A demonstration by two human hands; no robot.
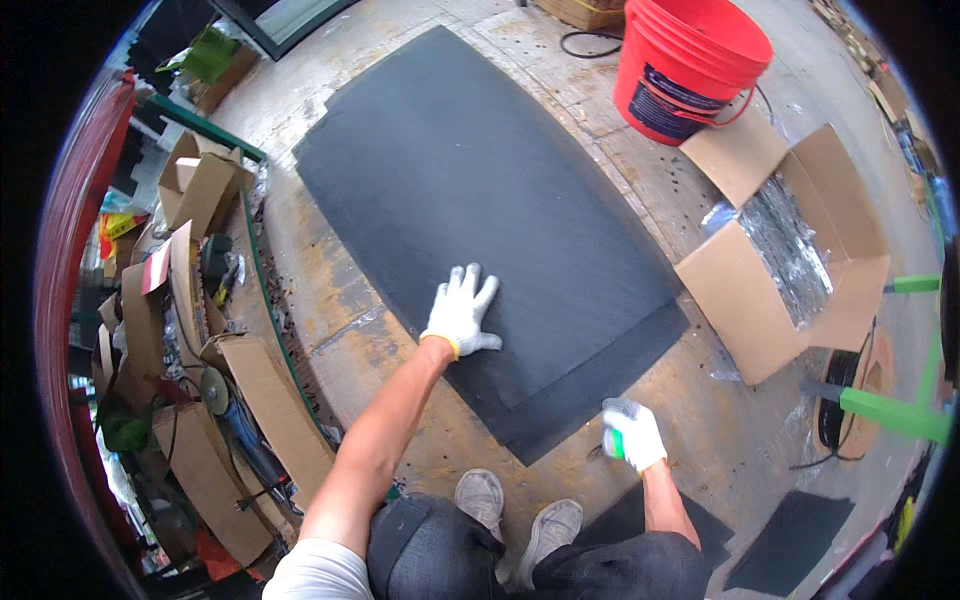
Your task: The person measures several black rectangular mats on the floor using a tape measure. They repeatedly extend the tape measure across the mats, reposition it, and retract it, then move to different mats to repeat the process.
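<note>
Black sheet (500, 190) flat under left fingers (472, 276), spread wide, right fingers (628, 407) around green-and-white object (614, 441), beside sheet's near edge

From where I stand, the camera sits on the head of the person (425, 552), the left one of a pair, and faces steeply down to the floor (725, 440). Its fisheye view is very wide, with straight edges bending. The left hand (460, 314) and right hand (637, 436) are near it; the bucket (690, 65) is farther off.

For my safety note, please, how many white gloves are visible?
2: one on the left hand, resting on the black sheet; one on the right hand, holding a green object.
</note>
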